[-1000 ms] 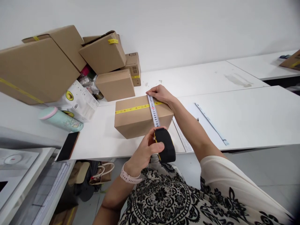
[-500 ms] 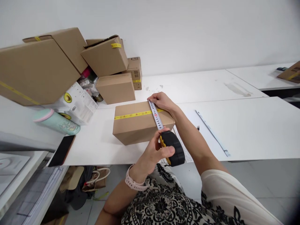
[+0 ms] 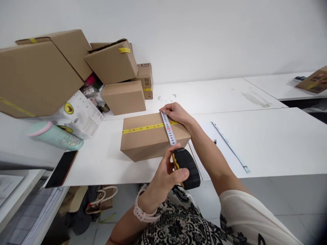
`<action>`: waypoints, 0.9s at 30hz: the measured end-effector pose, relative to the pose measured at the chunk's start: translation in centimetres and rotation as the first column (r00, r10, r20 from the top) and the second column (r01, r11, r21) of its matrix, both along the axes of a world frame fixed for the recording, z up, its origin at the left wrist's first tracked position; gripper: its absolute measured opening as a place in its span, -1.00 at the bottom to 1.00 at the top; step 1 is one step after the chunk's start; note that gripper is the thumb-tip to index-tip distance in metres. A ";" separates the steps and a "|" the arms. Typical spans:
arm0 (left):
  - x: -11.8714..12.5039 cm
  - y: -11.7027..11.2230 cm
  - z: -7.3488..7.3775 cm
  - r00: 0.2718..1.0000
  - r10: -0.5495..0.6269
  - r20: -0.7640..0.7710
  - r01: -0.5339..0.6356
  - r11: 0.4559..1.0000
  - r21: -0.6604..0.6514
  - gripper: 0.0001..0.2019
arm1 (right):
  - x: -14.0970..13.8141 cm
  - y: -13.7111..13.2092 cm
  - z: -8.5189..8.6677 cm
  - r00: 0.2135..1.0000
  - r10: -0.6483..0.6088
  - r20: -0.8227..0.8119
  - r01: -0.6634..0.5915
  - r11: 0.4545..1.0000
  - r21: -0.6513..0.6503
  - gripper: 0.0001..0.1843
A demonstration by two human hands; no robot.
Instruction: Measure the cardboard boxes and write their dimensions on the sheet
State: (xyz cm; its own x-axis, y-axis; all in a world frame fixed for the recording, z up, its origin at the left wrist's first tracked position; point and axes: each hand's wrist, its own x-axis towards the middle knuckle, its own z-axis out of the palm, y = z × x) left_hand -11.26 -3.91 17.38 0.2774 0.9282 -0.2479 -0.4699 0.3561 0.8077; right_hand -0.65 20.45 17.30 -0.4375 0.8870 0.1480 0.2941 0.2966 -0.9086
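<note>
White desk (image 3: 281, 143), biggest thing from where I stand. On it, right in front of the person: cardboard box (image 3: 150, 139), long axis running side to side, same way as the yellow strip (image 3: 140, 128) on top. Then the tape measure (image 3: 189, 161), black case, off the box's near side, toward the person's body. Left hand (image 3: 165, 180) has it: fingers wrapped round the case, thumb on its flank. Can't tell if the case touches the box.

Right hand (image 3: 178, 113) is at the box's far edge, forearm passing by the right end; fingers closed on the free end of the blade. Key relation: the blade (image 3: 169, 130) crosses the top face the short way, far edge to near edge, across the long axis and over the yellow strip. It sits nearer the right end than the left. Box lies between the two sets of fingers, right ones at the far side, left ones at the near. Smallest: the blade's printed numbers, red mark about midway.
</note>
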 end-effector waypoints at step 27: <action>0.1 -1.0 0.4 0.990 0.138 0.042 -0.139 0.990 0.016 -0.25 | -0.2 -0.5 0.8 0.994 -0.041 0.104 0.039 0.999 0.016 -0.74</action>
